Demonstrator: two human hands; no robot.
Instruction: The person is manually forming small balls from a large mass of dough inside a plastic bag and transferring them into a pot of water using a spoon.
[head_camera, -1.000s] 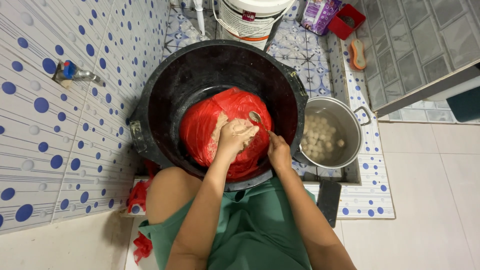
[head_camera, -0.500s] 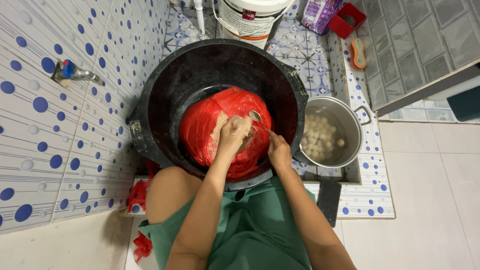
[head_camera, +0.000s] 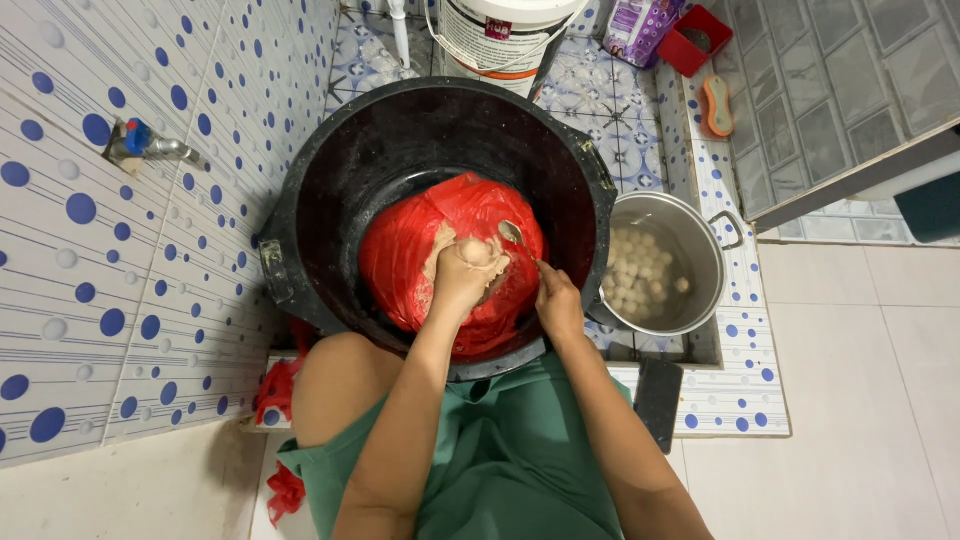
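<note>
My left hand (head_camera: 465, 275) was clenched around a lump of pale paste (head_camera: 476, 250) over the one red bag (head_camera: 440, 255) inside the single black tub (head_camera: 330, 190). My right hand (head_camera: 557, 300) gripped one spoon (head_camera: 513, 236) beside it. One steel pot (head_camera: 690, 250) of many pale balls (head_camera: 640, 270) stood just right.

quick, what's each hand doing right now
Left hand: closed, squeezing a lump of pale paste over the red bag.
Right hand: closed, holding a metal spoon.
</note>
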